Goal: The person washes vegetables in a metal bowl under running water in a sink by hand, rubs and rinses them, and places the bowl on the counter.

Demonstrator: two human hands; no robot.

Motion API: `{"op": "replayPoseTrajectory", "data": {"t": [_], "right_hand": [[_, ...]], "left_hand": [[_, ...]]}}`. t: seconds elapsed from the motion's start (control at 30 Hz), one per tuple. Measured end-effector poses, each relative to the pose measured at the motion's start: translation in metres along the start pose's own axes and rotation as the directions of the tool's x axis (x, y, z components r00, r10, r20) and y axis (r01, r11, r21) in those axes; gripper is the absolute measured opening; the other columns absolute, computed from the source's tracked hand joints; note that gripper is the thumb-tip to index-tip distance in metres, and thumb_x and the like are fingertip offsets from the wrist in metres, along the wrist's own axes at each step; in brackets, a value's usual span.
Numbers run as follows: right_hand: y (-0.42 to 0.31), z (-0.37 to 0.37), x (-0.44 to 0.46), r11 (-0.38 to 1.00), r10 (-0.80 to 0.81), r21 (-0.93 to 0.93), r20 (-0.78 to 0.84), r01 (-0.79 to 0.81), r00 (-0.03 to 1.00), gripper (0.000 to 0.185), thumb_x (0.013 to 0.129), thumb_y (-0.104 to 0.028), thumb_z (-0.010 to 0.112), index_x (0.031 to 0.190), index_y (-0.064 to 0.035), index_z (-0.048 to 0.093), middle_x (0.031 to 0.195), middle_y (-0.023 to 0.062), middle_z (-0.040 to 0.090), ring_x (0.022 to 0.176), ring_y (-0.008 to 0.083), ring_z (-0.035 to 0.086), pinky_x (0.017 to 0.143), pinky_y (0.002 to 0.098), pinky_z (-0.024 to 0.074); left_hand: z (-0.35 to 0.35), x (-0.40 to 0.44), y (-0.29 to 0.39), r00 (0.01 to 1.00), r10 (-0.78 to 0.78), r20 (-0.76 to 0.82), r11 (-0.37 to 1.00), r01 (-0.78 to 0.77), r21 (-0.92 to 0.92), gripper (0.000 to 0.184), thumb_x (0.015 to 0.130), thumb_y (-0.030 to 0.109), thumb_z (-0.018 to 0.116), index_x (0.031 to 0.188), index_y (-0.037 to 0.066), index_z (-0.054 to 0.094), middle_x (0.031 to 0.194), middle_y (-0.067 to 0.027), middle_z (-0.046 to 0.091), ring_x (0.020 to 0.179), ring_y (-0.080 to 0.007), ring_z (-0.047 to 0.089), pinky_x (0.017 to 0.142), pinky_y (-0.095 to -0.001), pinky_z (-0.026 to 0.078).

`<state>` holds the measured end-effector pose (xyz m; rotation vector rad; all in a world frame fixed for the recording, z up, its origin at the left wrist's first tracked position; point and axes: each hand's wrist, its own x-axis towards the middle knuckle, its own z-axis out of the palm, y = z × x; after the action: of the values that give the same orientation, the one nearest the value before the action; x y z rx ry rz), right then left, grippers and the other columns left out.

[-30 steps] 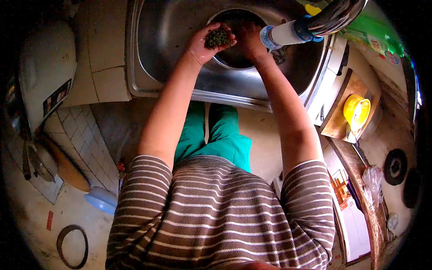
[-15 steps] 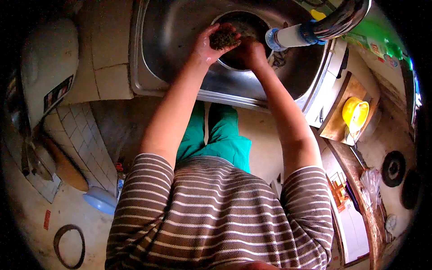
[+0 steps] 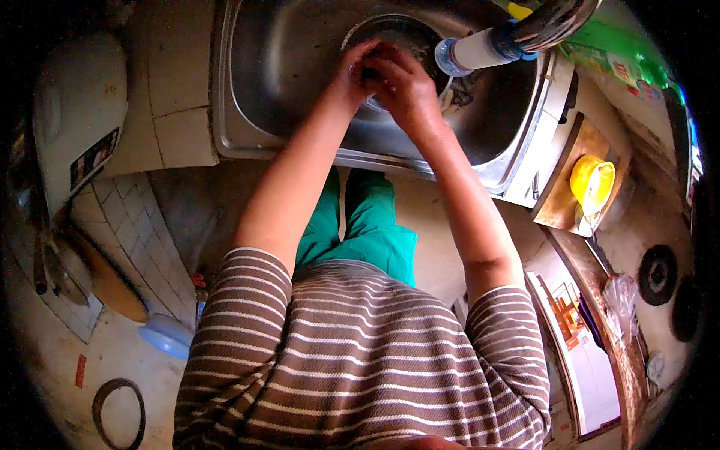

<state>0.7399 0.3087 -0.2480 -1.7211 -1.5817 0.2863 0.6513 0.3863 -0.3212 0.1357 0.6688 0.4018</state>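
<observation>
Both hands are together over the left part of a round metal bowl [image 3: 431, 39] in the steel sink [image 3: 289, 82]. My left hand [image 3: 354, 75] is cupped, with the dark green clump in it now covered by the fingers. Over it lies my right hand [image 3: 405, 84], its fingers bent and pressed onto the clump. The bowl's inside looks dark, and the hands hide part of it. Just right of the bowl hangs the white and blue faucet head [image 3: 472, 54].
Dark scraps [image 3: 461, 91] lie in the sink right of the bowl. A yellow container [image 3: 592, 184] stands on a wooden board [image 3: 556, 199] at the right. Green packaging [image 3: 622, 64] is at the upper right, a whitish appliance [image 3: 79, 112] at the left.
My right hand has come up out of the bowl and moved left onto my left hand. The green clump, earlier exposed on the left palm, is now covered.
</observation>
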Motion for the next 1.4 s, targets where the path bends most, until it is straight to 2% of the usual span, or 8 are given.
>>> {"op": "replayPoseTrajectory", "data": {"t": [0.1, 0.23, 0.5, 0.87, 0.97, 1.03, 1.1, 1.4], "right_hand": [[0.012, -0.022, 0.005, 0.977, 0.189, 0.099, -0.001, -0.188, 0.982, 0.019, 0.074, 0.0, 0.061, 0.092, -0.0078, 0.062, 0.096, 0.0106, 0.06, 0.074, 0.0197, 0.061, 0.063, 0.0281, 0.0496], [0.048, -0.047, 0.016, 0.914, 0.321, 0.231, 0.092, -0.334, 0.943, 0.015, 0.077, -0.003, 0.059, 0.09, -0.0072, 0.063, 0.078, 0.0103, 0.063, 0.07, 0.0211, 0.062, 0.059, 0.0303, 0.0486], [0.138, 0.03, -0.032, 0.872, -0.07, -0.469, 0.16, 0.138, 0.985, 0.036, 0.071, -0.012, 0.06, 0.107, -0.0079, 0.055, 0.105, 0.0201, 0.053, 0.094, 0.0364, 0.053, 0.075, 0.0422, 0.0453], [0.08, 0.055, -0.039, 0.887, 0.389, -0.449, 0.594, -0.111, 0.704, 0.033, 0.073, -0.008, 0.048, 0.106, -0.0017, 0.052, 0.104, 0.0215, 0.055, 0.092, 0.0337, 0.056, 0.076, 0.041, 0.0481], [0.071, 0.049, -0.036, 0.951, 0.268, -0.259, 0.416, -0.169, 0.869, 0.032, 0.074, -0.008, 0.047, 0.105, -0.0019, 0.054, 0.104, 0.0222, 0.054, 0.091, 0.0336, 0.057, 0.074, 0.0406, 0.0489], [0.076, 0.045, -0.032, 0.906, 0.391, -0.389, 0.628, -0.164, 0.673, 0.032, 0.077, -0.01, 0.045, 0.107, -0.001, 0.053, 0.107, 0.0232, 0.053, 0.092, 0.0349, 0.056, 0.076, 0.0409, 0.0472], [0.082, 0.042, -0.037, 0.958, 0.242, -0.215, 0.257, -0.188, 0.936, 0.021, 0.073, -0.01, 0.054, 0.092, -0.003, 0.058, 0.087, 0.0192, 0.06, 0.08, 0.0366, 0.058, 0.067, 0.0429, 0.0472], [-0.003, -0.012, -0.002, 0.93, 0.356, 0.109, -0.042, -0.35, 0.933, 0.016, 0.071, 0.002, 0.061, 0.084, -0.006, 0.061, 0.08, 0.0099, 0.057, 0.071, 0.023, 0.06, 0.065, 0.0311, 0.048]], "left_hand": [[0.025, -0.02, 0.002, 0.964, 0.254, -0.075, 0.941, -0.228, 0.251, 0.023, 0.08, 0.026, 0.054, 0.09, 0.006, 0.06, 0.085, -0.0091, 0.061, 0.085, -0.0238, 0.058, 0.077, -0.0385, 0.047], [-0.009, 0.008, 0.015, 0.988, -0.119, -0.095, 0.993, 0.116, -0.033, 0.024, 0.078, 0.027, 0.056, 0.085, 0.004, 0.06, 0.082, -0.0118, 0.063, 0.081, -0.0291, 0.059, 0.075, -0.0446, 0.048], [-0.018, 0.008, 0.019, 0.986, -0.166, -0.026, 0.97, 0.158, -0.185, 0.022, 0.078, 0.024, 0.055, 0.08, 0.002, 0.059, 0.078, -0.0129, 0.061, 0.074, -0.0285, 0.057, 0.068, -0.041, 0.047], [-0.018, 0.01, 0.009, 0.986, -0.127, -0.11, 0.973, 0.102, -0.206, 0.029, 0.08, 0.022, 0.051, 0.098, 0.0, 0.055, 0.093, -0.0161, 0.061, 0.081, -0.031, 0.057, 0.076, -0.0434, 0.045], [-0.015, 0.011, 0.013, 0.988, -0.134, -0.078, 0.967, 0.114, -0.227, 0.03, 0.081, 0.021, 0.05, 0.102, 0.0, 0.053, 0.096, -0.0171, 0.06, 0.087, -0.0329, 0.056, 0.081, -0.0458, 0.044], [-0.012, 0.008, 0.013, 0.987, -0.155, -0.05, 0.963, 0.14, -0.23, 0.029, 0.082, 0.02, 0.049, 0.103, 0.0, 0.053, 0.097, -0.0174, 0.06, 0.091, -0.0339, 0.056, 0.084, -0.0472, 0.043], [-0.008, 0.007, 0.012, 0.99, -0.11, -0.09, 0.969, 0.087, -0.23, 0.03, 0.082, 0.021, 0.048, 0.102, -0.001, 0.053, 0.098, -0.0168, 0.06, 0.096, -0.0354, 0.055, 0.088, -0.0501, 0.041], [-0.004, 0.007, 0.006, 0.995, -0.092, -0.031, 0.986, 0.086, -0.139, 0.027, 0.081, 0.022, 0.051, 0.101, 0.004, 0.055, 0.094, -0.0126, 0.062, 0.09, -0.0262, 0.058, 0.082, -0.0429, 0.046]]}}
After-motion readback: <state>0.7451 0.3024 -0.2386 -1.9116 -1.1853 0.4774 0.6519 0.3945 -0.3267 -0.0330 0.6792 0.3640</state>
